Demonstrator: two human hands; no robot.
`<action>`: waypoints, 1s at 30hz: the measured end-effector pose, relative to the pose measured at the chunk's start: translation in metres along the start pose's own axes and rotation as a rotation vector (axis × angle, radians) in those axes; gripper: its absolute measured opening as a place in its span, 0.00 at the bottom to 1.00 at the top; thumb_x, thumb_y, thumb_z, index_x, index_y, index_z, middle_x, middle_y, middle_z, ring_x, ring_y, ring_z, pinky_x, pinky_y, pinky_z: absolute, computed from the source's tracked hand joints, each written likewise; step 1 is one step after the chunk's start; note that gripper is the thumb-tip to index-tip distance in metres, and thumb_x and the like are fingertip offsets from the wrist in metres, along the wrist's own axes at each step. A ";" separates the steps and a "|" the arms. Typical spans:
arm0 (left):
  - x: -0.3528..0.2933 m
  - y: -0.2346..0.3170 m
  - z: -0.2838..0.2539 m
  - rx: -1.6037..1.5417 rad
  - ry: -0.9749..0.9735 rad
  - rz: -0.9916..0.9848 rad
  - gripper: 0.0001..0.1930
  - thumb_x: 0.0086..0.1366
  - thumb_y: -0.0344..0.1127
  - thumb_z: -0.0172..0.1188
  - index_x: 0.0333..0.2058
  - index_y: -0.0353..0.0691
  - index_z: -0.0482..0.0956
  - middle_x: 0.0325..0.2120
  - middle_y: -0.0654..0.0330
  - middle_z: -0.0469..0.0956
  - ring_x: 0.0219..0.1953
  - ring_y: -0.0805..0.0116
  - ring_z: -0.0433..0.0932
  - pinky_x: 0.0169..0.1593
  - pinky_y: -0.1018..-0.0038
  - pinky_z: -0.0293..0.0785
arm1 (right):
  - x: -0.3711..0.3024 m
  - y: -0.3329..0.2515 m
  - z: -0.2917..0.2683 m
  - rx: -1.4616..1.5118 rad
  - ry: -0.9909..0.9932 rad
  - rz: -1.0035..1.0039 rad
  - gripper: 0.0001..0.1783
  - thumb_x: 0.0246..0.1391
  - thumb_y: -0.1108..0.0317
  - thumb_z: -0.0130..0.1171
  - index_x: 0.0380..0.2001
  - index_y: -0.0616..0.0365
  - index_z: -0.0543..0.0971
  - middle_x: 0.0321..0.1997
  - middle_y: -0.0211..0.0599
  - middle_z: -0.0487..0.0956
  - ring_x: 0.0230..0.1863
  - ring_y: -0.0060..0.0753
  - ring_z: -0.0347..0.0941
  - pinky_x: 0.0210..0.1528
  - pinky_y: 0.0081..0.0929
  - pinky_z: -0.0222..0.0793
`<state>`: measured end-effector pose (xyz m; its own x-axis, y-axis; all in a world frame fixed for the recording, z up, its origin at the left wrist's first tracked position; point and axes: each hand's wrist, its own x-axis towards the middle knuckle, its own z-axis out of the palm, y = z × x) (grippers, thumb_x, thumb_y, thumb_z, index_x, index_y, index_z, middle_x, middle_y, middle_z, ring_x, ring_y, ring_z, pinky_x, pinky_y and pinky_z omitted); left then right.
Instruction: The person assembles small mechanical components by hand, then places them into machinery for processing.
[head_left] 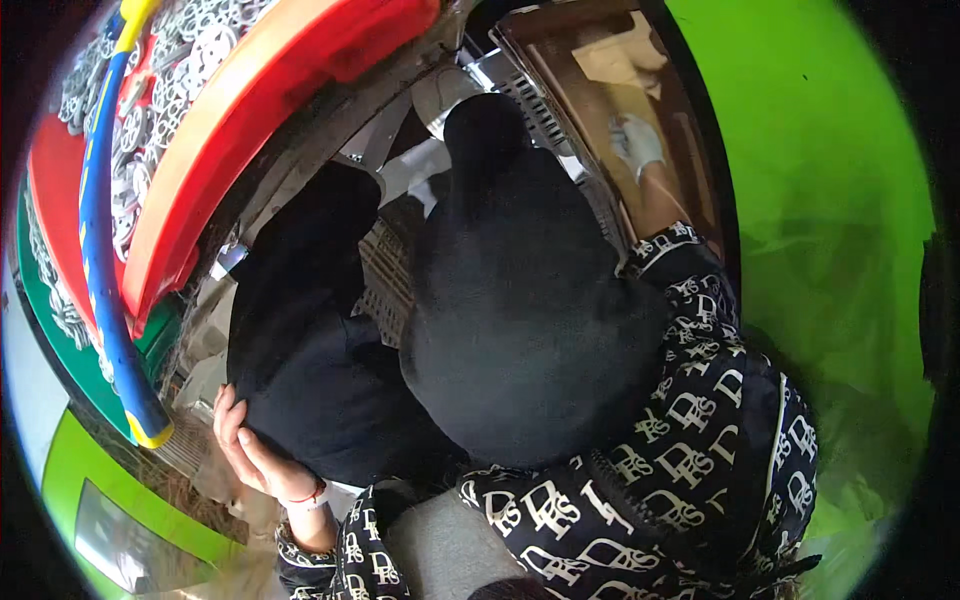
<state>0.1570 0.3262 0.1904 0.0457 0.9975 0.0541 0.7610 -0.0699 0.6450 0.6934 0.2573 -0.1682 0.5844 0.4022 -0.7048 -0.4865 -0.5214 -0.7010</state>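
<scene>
Near a thin, angular beige piece [606, 63] is the gloved right hand [638, 147].

Edges curve into black, dark trousers [530, 330] lose detail, and the green surface [820, 120] looks bright.

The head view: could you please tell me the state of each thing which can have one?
Left hand: bare, open, fingers against the black-clothed left leg.
Right hand: white-gloved, at the brown tray; grip unclear.
Brown tray: open on top.
Pale piece: uneven in outline, lying in the tray.
Red bin: open, holding grey parts.
Grey parts: loose, heaped.
Blue-and-yellow bar: not held.
</scene>
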 end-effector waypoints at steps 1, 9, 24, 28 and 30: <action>0.003 -0.002 0.002 -0.021 -0.016 0.009 0.16 0.66 0.37 0.38 0.38 0.31 0.70 0.46 0.48 0.70 0.53 0.52 0.65 0.60 0.59 0.53 | 0.007 0.009 -0.029 -0.102 -0.056 0.047 0.06 0.50 0.64 0.49 0.30 0.52 0.73 0.22 0.27 0.71 0.19 0.21 0.65 0.19 0.20 0.62; -0.001 0.000 0.007 -0.037 0.023 -0.017 0.16 0.66 0.40 0.41 0.38 0.32 0.71 0.46 0.50 0.71 0.52 0.56 0.66 0.60 0.60 0.54 | -0.008 0.011 -0.002 -0.641 -0.204 0.351 0.09 0.50 0.58 0.51 0.25 0.51 0.71 0.19 0.28 0.69 0.16 0.25 0.60 0.17 0.26 0.58; 0.001 -0.006 0.003 -0.035 -0.025 0.004 0.14 0.67 0.37 0.40 0.39 0.32 0.70 0.47 0.50 0.70 0.54 0.55 0.65 0.60 0.60 0.53 | -0.003 0.041 -0.010 -1.003 -0.110 -0.344 0.19 0.45 0.55 0.52 0.33 0.60 0.76 0.30 0.40 0.77 0.30 0.35 0.73 0.32 0.31 0.67; 0.000 -0.003 0.004 -0.051 -0.013 0.025 0.14 0.67 0.36 0.39 0.39 0.32 0.70 0.47 0.49 0.70 0.54 0.55 0.65 0.60 0.59 0.53 | -0.015 0.039 -0.004 -0.785 -0.038 -0.221 0.15 0.46 0.59 0.53 0.34 0.56 0.76 0.27 0.34 0.75 0.31 0.27 0.71 0.29 0.27 0.66; 0.000 0.000 0.004 -0.002 -0.019 0.025 0.14 0.66 0.35 0.38 0.39 0.32 0.71 0.47 0.49 0.70 0.53 0.54 0.65 0.60 0.59 0.53 | -0.014 0.041 -0.003 -0.756 -0.052 -0.272 0.14 0.47 0.60 0.54 0.35 0.54 0.76 0.26 0.32 0.74 0.29 0.23 0.70 0.27 0.25 0.65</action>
<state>0.1602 0.3266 0.1875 0.0773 0.9955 0.0556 0.7580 -0.0949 0.6453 0.6674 0.2281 -0.1869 0.5793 0.6130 -0.5372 0.2508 -0.7611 -0.5981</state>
